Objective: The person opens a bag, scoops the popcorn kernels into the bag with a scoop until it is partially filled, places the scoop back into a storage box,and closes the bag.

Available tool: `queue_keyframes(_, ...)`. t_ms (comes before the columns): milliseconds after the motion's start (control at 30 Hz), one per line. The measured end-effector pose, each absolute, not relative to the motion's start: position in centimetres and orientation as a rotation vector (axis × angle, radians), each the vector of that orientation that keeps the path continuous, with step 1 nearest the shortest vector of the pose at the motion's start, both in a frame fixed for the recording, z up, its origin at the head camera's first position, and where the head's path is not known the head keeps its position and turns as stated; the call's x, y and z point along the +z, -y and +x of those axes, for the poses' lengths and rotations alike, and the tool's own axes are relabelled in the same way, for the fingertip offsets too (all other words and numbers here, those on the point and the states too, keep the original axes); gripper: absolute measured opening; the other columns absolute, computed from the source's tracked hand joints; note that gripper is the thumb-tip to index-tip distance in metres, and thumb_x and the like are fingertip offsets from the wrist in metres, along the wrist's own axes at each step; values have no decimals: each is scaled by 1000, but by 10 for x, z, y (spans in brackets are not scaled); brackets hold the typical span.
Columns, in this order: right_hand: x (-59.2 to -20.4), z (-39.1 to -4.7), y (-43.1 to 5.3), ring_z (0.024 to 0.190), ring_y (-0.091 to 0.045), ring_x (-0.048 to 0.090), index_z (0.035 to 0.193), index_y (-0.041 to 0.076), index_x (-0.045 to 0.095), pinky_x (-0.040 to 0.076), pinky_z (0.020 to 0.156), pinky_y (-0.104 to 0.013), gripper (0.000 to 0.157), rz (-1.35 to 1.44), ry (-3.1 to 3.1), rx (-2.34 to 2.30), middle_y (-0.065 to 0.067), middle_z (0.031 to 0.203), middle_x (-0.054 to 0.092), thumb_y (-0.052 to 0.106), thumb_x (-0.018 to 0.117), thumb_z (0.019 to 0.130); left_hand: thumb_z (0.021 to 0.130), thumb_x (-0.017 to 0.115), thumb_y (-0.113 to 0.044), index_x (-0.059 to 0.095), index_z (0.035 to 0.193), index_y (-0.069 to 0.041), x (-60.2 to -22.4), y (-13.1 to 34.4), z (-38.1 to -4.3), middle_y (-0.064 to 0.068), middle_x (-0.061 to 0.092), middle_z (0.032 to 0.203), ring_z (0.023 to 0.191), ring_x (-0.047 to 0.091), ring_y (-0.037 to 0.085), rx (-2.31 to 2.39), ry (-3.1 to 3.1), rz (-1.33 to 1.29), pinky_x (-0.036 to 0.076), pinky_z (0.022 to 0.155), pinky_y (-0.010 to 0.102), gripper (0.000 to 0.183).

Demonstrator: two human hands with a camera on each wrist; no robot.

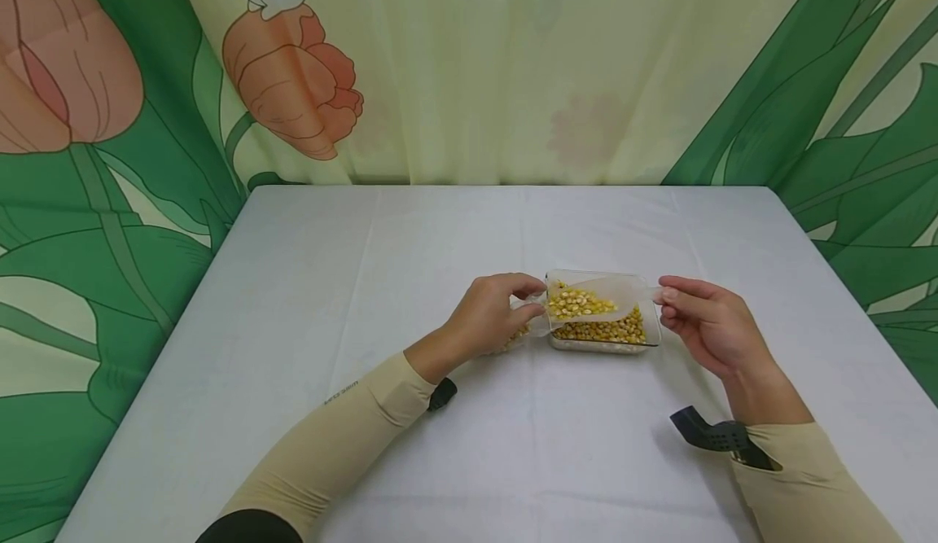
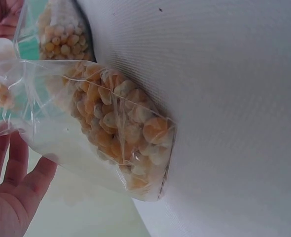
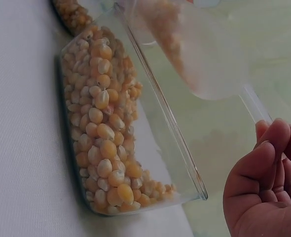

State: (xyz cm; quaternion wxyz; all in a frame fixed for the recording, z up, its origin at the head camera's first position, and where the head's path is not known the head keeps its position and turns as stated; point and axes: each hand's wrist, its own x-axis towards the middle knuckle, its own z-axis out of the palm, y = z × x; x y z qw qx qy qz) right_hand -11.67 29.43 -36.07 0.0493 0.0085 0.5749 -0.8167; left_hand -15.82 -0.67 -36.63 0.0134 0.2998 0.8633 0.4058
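Note:
A clear glass container (image 1: 602, 348) stands on the table, partly filled with yellow corn kernels (image 3: 106, 133). Over it is a translucent white scoop (image 1: 628, 289) bearing more kernels, its front end at the mouth of a clear plastic bag (image 2: 69, 158). My right hand (image 1: 714, 327) pinches the scoop's thin handle between thumb and fingers, to the right of the container. On the other side, my left hand (image 1: 487, 311) grips the bag near its mouth, thumb and fingers apart around the opening. Kernels fill the bag's lower end, which rests on the cloth.
A white cloth (image 1: 440, 250) covers the table under the container and bag. Behind it hangs a curtain (image 1: 469, 79) printed with flowers and leaves. Dark straps (image 1: 711, 429) sit on the wrists, over beige sleeves.

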Motion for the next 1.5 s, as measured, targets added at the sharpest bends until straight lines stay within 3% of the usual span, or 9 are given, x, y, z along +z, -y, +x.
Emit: queue_keyframes(1500, -333, -117, -279, 72, -8, 63, 96, 19, 78, 55, 69, -16, 25, -71, -2230, -2243, 2, 90, 71, -1, 63, 97, 94, 73, -14, 72, 120, -6, -365, 7, -158, 2, 72, 115, 106, 65, 16, 1270, -2676, 938, 49, 92, 25, 27)
